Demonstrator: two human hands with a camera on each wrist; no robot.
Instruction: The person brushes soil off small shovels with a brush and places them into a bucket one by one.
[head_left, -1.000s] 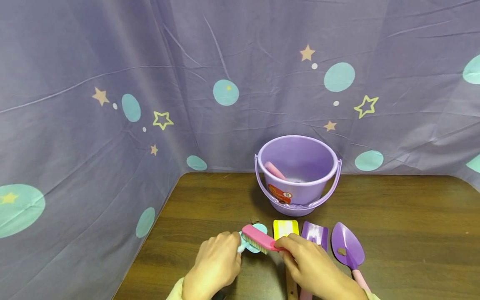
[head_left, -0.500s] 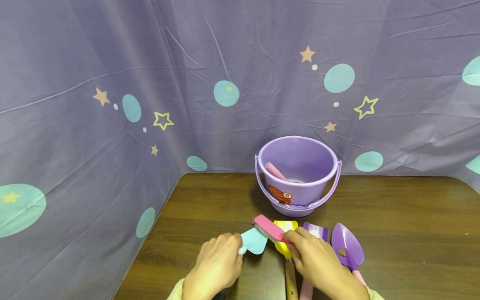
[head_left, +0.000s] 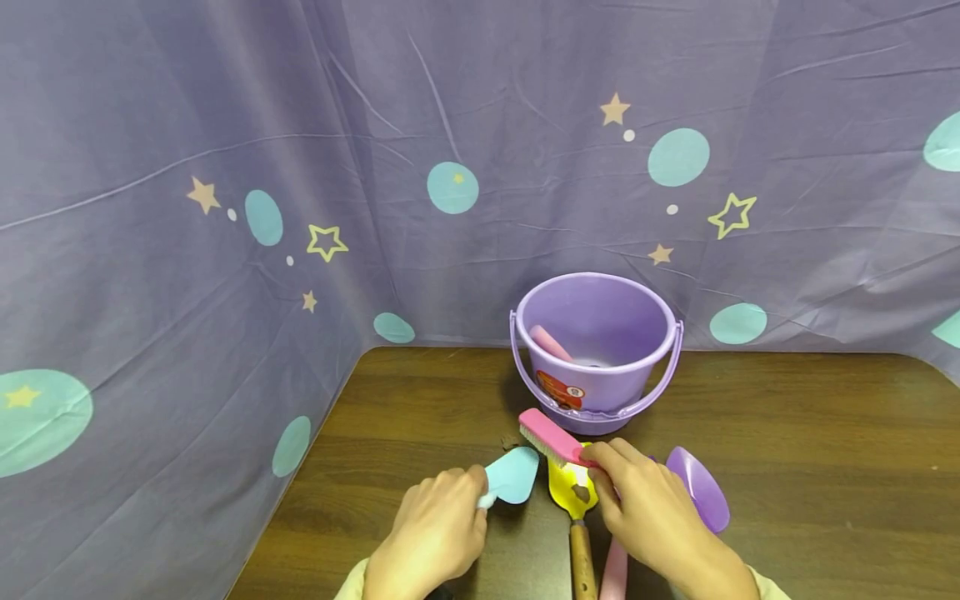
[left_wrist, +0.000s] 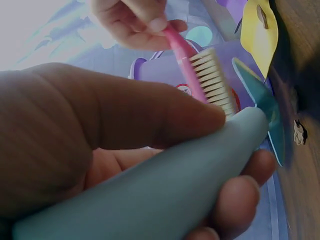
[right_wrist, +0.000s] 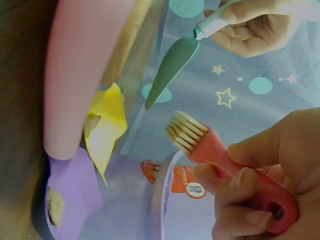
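Note:
My left hand [head_left: 435,525] grips the handle of a small light blue trowel [head_left: 514,476], its blade angled over the table. My right hand [head_left: 652,512] pinches the handle of a pink brush [head_left: 549,434] with pale bristles. The brush overlaps the top of a yellow trowel [head_left: 562,492] in the head view. That trowel lies flat with its wooden handle [head_left: 581,558] toward me. A brown piece [head_left: 581,493] sits on the yellow blade. In the right wrist view the bristles [right_wrist: 186,131] point toward the blue blade [right_wrist: 172,70], apart from it.
Behind my hands stands a purple bucket [head_left: 600,392] with a pink stick-like thing [head_left: 551,342] inside. A purple scoop [head_left: 699,487] and a pink handle [head_left: 615,571] lie partly under my right hand. Brown crumbs [head_left: 510,444] lie on the table [head_left: 825,467]. Patterned cloth [head_left: 525,108] hangs behind.
My right hand and the brush have moved right and away from me, off the blue trowel. The blue blade has turned slightly. A brown piece now shows on the yellow trowel.

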